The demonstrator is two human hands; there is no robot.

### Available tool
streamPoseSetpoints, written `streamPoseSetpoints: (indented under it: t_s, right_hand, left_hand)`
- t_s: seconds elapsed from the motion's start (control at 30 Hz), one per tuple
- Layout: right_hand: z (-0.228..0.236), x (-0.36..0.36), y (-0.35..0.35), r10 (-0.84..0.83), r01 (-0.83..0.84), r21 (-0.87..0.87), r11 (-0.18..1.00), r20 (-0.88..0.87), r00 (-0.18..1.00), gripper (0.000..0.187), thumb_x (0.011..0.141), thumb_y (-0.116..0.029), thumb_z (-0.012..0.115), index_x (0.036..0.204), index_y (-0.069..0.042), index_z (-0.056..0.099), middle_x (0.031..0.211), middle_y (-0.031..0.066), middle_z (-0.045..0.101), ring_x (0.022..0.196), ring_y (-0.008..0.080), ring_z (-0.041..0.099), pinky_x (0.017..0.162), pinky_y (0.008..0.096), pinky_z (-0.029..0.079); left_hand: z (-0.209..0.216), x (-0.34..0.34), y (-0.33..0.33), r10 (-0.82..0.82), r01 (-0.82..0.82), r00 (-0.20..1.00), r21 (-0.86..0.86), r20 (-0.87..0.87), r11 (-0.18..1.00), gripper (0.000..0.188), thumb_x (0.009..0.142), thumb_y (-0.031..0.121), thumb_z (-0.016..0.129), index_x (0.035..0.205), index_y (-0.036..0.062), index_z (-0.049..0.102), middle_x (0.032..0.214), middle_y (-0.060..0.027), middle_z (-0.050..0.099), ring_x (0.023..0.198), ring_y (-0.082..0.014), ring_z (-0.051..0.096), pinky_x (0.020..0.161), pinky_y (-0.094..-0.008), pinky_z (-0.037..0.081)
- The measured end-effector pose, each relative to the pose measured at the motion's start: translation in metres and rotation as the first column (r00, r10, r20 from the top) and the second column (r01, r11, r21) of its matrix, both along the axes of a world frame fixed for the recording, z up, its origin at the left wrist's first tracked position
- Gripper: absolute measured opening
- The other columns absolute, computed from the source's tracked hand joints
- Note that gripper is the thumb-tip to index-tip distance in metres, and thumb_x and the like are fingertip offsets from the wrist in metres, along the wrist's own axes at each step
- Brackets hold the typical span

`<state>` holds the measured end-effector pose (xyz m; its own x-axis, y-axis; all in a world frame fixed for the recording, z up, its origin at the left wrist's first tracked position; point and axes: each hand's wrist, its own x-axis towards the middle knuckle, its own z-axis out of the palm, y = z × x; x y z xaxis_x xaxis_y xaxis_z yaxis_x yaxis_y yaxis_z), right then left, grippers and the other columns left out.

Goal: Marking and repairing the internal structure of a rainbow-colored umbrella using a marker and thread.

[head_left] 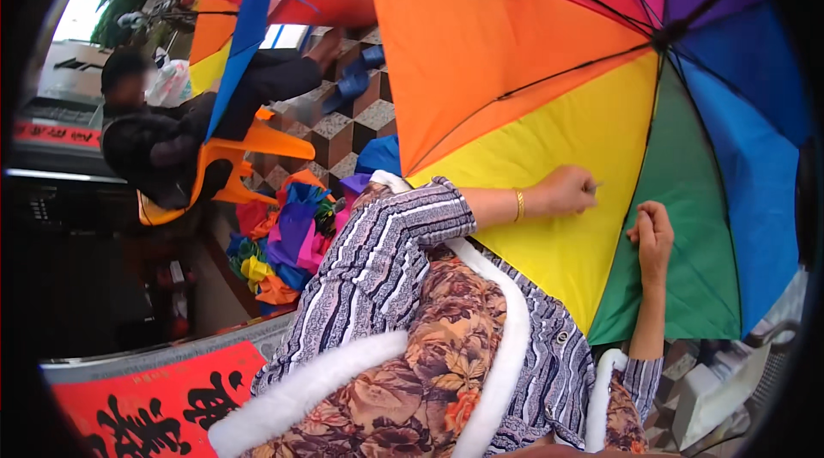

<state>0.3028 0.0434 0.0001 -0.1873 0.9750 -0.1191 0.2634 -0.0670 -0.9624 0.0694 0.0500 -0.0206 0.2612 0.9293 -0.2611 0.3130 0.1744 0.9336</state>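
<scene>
Head view: rainbow umbrella (549,127), spread. Left hand (566,191), right hand (654,236) before it: fingers curled, whether gripping, cannot tell.

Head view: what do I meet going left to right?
Red strip → white plastic bag → heap of colourful fabric → gold bracelet → left hand → right hand → lighter blue umbrella panel.
</scene>
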Motion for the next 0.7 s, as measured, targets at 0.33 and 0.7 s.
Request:
streamPoseSetpoints:
  t_s: [0.33,0.7]
  right_hand:
    - [-0.032,0.006,-0.014,0.026,-0.026,-0.028,0.999,-0.017,1.0,0.009,0.093,-0.007,0.047,0.094,-0.003,0.056,0.065,-0.0022,0.048,0.052,0.0044,0.044,0.05,0.0202,0.041]
    - [-0.017,0.007,-0.023,0.027,-0.027,-0.026,0.999,-0.009,1.0,0.01,0.094,-0.009,0.047,0.095,-0.004,0.055,0.065,-0.0026,0.047,0.052,0.0036,0.044,0.051,0.0188,0.042]
  left_hand:
    - [-0.014,-0.015,-0.06,0.094,-0.081,0.993,-0.177,0.067,0.981,0.012,0.079,0.014,0.063,0.077,0.0029,0.06,0.061,-0.0046,0.062,0.052,-0.0111,0.057,0.048,-0.0262,0.045]
    - [-0.014,-0.012,-0.061,0.078,-0.062,0.995,-0.251,0.057,0.966,0.011,0.079,0.014,0.062,0.077,0.003,0.058,0.059,-0.0046,0.06,0.049,-0.0114,0.056,0.044,-0.0265,0.043]
